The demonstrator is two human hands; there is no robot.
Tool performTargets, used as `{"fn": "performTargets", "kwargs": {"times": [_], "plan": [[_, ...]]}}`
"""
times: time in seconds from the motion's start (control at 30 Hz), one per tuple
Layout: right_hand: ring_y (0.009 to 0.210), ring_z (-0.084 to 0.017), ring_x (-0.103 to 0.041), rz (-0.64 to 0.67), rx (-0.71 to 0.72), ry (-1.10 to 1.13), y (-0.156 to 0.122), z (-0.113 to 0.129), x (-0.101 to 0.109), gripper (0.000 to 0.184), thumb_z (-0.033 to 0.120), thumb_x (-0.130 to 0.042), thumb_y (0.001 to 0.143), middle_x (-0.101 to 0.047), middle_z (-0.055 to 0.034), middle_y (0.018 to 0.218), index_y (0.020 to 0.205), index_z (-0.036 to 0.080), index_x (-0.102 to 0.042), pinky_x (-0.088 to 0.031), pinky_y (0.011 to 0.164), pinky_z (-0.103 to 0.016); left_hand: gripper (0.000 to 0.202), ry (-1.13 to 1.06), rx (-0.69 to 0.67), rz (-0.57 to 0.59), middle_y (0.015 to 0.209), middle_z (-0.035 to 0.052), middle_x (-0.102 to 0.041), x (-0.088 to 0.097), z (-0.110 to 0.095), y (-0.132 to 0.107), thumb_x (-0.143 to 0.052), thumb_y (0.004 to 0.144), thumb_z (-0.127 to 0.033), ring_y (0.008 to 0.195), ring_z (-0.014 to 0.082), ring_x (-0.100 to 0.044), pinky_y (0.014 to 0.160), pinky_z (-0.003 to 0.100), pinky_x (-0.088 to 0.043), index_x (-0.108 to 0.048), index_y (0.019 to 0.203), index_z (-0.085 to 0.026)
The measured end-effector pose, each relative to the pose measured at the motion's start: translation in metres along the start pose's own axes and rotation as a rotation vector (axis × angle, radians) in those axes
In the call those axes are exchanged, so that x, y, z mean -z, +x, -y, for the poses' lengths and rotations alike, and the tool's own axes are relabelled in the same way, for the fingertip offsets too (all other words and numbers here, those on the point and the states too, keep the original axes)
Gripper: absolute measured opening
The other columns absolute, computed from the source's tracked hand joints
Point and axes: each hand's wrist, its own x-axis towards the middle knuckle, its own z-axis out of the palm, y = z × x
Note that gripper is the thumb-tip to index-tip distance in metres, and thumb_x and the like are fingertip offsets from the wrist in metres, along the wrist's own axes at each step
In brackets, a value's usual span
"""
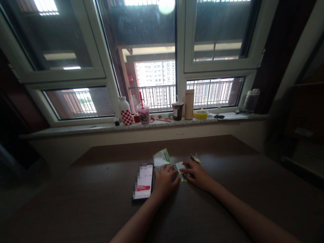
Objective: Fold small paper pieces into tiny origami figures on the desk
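right hand [196, 174], fingers apart on printed piece [183, 178]; left hand [167, 178] alongside, grip unclear.

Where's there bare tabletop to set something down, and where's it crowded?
Bare tabletop runs left of the phone, save one small mark, and right of the right hand and crumpled scrap. Crowded: the phone beside the left hand, a green-edged paper ahead, a small packet between the hands.

Left hand [165, 179], right hand [198, 175] bare; slender fingers [187, 171]; bare forearms [243, 207], smoothly tapered.
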Motion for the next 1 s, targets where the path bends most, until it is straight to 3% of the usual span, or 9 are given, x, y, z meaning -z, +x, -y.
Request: {"fn": "performTargets", "kwargs": {"times": [1.0], "plan": [[0.117, -0.027, -0.053, 0.059, -0.022, 0.008, 0.0012, 0.0017, 0.0024, 0.03, 0.023, -0.063, 0.086, -0.056, -0.0085, 0.129, 0.111, 0.037, -0.071, -0.042, 0.101, -0.047, 0.028, 0.004, 0.017, 0.02, 0.135, 0.0015, -0.058, 0.0041, -0.0034, -0.0006, -0.057, 0.087, -0.043, 0.128, 0.0301, -0.043, 0.112, 0.066, -0.012, -0.067, 0.111, -0.035]]}}
